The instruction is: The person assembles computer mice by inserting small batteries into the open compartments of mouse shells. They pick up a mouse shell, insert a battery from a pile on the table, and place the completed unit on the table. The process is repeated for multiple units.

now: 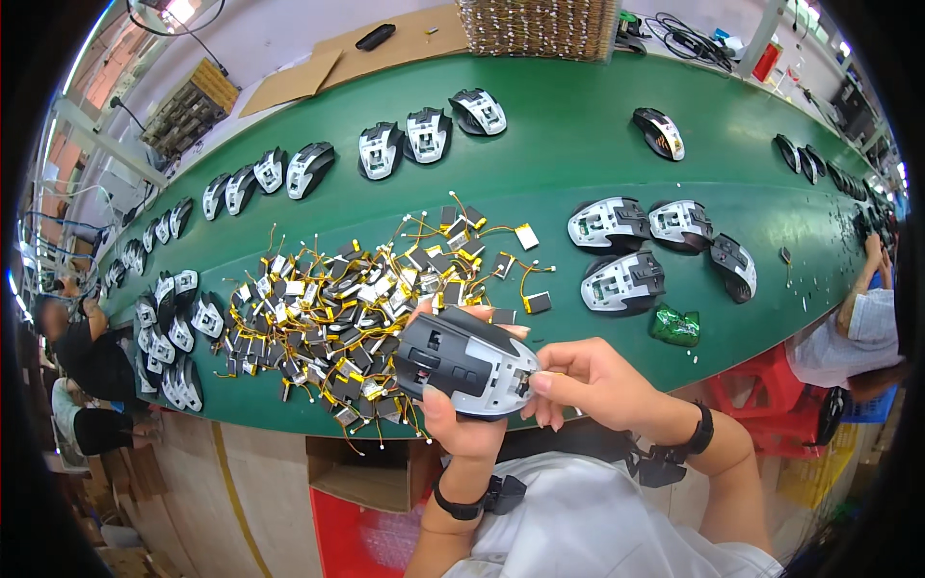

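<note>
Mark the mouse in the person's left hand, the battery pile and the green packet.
Held mouse (467,367), head view: middle of its upward face.
Battery pile (355,291), head view: near its middle.
Green packet (675,326), head view: its middle.

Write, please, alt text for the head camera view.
A person's left hand holds a black and silver computer mouse while the right hand touches its end; wired batteries lie heaped on the green table, with more mice on both sides.
</note>
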A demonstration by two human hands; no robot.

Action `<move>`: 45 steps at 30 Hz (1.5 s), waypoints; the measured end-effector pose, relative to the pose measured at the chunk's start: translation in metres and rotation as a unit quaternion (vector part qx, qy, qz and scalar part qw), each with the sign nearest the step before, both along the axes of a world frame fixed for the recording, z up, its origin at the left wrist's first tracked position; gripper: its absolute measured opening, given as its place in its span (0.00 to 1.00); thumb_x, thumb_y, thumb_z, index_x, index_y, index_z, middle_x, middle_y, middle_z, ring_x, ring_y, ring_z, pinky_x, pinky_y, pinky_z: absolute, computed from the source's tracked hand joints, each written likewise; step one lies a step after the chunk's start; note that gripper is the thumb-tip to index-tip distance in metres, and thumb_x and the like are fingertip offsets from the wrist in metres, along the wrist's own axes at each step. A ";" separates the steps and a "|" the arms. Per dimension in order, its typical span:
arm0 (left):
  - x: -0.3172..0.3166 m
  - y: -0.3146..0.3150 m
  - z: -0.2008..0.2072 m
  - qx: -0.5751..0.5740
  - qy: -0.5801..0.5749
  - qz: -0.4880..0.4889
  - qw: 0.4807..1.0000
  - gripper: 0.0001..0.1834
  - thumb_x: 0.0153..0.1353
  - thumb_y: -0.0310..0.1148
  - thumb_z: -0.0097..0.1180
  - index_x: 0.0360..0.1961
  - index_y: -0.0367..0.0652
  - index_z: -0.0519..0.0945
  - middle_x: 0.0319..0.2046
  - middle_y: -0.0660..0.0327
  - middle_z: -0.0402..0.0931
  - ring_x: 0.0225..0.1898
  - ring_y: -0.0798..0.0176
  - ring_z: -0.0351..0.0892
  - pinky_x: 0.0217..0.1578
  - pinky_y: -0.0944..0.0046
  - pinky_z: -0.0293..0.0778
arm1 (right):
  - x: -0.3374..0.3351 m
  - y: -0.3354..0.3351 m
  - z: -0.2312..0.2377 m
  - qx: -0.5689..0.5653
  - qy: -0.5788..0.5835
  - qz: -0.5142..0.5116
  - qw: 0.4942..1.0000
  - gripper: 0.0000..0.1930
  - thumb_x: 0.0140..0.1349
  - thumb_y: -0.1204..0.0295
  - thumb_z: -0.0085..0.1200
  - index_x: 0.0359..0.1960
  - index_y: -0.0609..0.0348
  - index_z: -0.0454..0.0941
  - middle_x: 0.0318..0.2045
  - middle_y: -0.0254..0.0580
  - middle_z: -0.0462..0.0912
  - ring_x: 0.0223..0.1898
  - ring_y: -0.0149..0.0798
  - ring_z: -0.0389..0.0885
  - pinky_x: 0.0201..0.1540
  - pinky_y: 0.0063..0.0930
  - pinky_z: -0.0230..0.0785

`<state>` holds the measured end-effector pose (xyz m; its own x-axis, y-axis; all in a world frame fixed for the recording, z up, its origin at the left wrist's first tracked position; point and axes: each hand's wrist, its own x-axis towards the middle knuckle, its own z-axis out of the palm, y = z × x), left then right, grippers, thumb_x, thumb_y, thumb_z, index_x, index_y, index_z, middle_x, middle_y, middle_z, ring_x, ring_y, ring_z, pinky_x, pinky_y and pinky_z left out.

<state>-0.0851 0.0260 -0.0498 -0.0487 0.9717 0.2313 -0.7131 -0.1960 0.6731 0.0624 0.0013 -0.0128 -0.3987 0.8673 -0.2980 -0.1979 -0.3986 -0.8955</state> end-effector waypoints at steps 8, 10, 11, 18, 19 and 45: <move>-0.003 0.000 0.004 0.006 0.038 -0.008 0.999 0.49 0.57 0.63 0.53 0.67 0.39 0.52 0.50 0.40 0.70 0.43 0.45 0.81 0.40 0.51 0.81 | 0.002 0.004 0.006 -0.011 -0.052 0.006 0.999 0.10 0.65 0.69 0.55 0.33 0.67 0.78 0.28 0.43 0.85 0.27 0.27 0.81 0.28 0.20 0.74; -0.003 0.000 0.003 0.002 0.032 -0.011 0.999 0.49 0.57 0.63 0.54 0.67 0.39 0.52 0.50 0.40 0.70 0.43 0.45 0.81 0.40 0.51 0.82 | 0.000 0.005 0.007 -0.017 -0.055 0.002 0.998 0.09 0.64 0.70 0.55 0.33 0.67 0.78 0.28 0.43 0.85 0.26 0.27 0.81 0.28 0.20 0.74; -0.003 0.001 0.002 0.000 0.028 -0.012 1.000 0.49 0.56 0.63 0.55 0.66 0.39 0.52 0.51 0.40 0.70 0.43 0.45 0.81 0.40 0.52 0.82 | -0.001 0.005 0.006 -0.019 -0.050 -0.002 0.999 0.09 0.63 0.71 0.55 0.33 0.67 0.78 0.28 0.43 0.85 0.26 0.27 0.81 0.28 0.20 0.74; 0.001 -0.003 0.001 -0.014 0.025 -0.017 0.999 0.50 0.55 0.63 0.57 0.67 0.41 0.52 0.51 0.41 0.70 0.44 0.45 0.81 0.40 0.52 0.82 | 0.000 0.000 -0.007 -0.029 -0.021 -0.021 0.999 0.07 0.62 0.72 0.55 0.33 0.66 0.78 0.26 0.42 0.84 0.25 0.26 0.80 0.27 0.19 0.73; 0.002 -0.002 -0.001 -0.014 0.031 -0.016 0.999 0.50 0.55 0.63 0.57 0.67 0.41 0.52 0.51 0.41 0.70 0.44 0.45 0.81 0.40 0.52 0.82 | 0.002 0.001 -0.009 -0.035 -0.022 -0.017 0.999 0.08 0.63 0.72 0.55 0.35 0.66 0.78 0.28 0.42 0.84 0.26 0.26 0.80 0.28 0.19 0.73; -0.003 0.019 -0.005 -0.090 -0.025 -0.055 0.994 0.34 0.65 0.56 0.39 0.62 0.39 0.63 0.50 0.46 0.74 0.41 0.47 0.83 0.42 0.50 0.81 | -0.018 -0.007 -0.012 0.319 -0.142 -0.231 0.908 0.15 0.60 0.79 0.60 0.48 0.66 0.75 0.41 0.42 0.78 0.38 0.28 0.76 0.38 0.21 0.72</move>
<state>-0.0881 0.0446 -0.0549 0.0523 0.9972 0.0536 -0.7566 0.0045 0.6539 0.0443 -0.0053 -0.0246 0.0657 0.9550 0.2893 0.0624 0.2855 -0.9564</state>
